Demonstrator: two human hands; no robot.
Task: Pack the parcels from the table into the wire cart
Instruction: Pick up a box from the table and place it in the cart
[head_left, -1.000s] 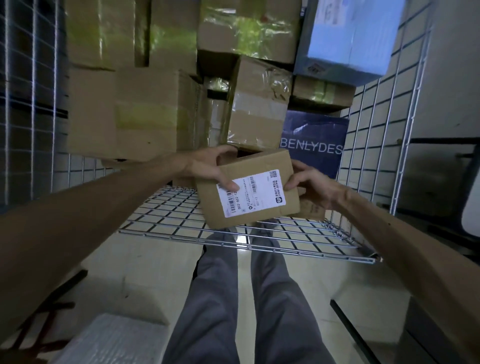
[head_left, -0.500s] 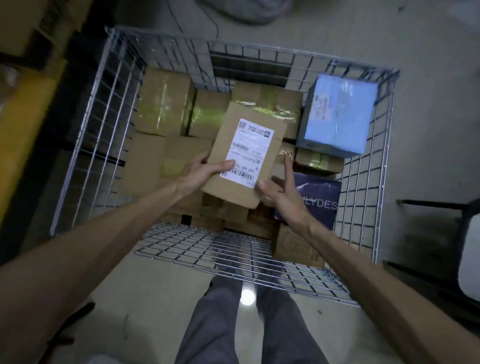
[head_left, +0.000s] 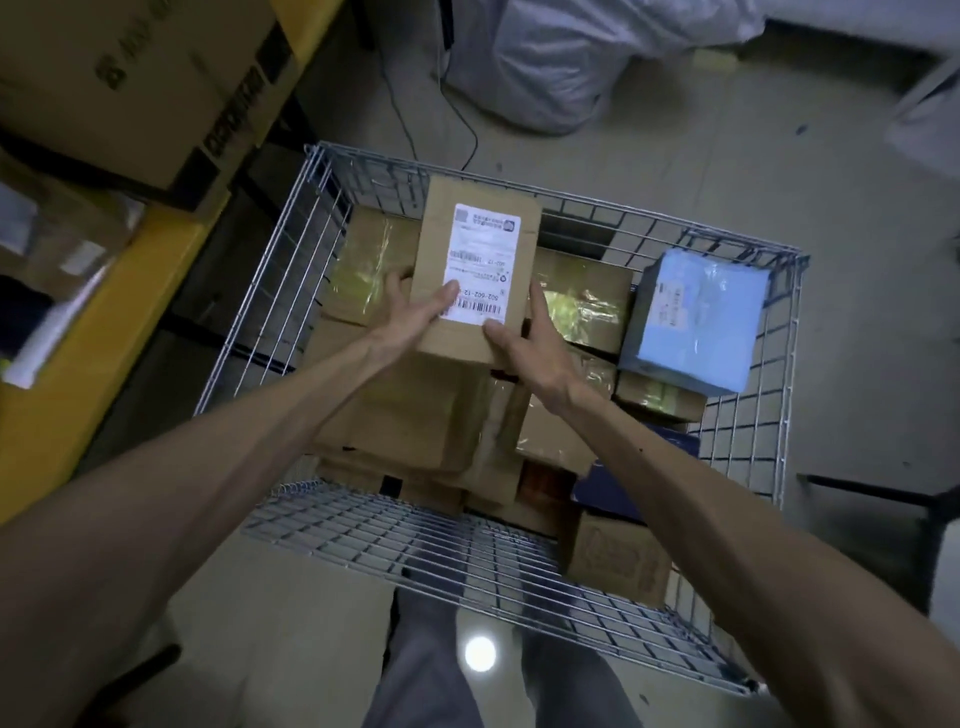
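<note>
Brown parcel (head_left: 478, 270) with white barcode label (head_left: 480, 265); silver wire cart (head_left: 737, 415); light-blue package (head_left: 698, 319) right; yellow shelf (head_left: 104, 312) at left

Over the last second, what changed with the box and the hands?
The box went from the near edge of the cart toward its far side, over the stacked parcels, its label rotated. The left hand and right hand kept hold of it. The blue parcel stayed put.

Dim, greenish light; a lamp's glare on the floor (head_left: 479, 653) (edges blurred, bowed).
</note>
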